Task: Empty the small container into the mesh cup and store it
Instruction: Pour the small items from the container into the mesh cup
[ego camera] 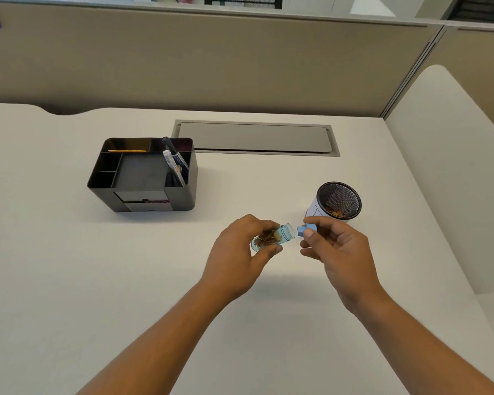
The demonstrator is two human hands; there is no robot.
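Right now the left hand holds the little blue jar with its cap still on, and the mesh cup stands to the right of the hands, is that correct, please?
Not quite: the cap is already off, pinched in the right hand. The head view shows the little blue jar open-mouthed in the left hand, and the mesh cup stands to the right, as you said.

On the surface, the mesh cup stands just behind your right grip; the organizer sits well behind-left of your left grip.

A black desk organizer holds markers on the desk.
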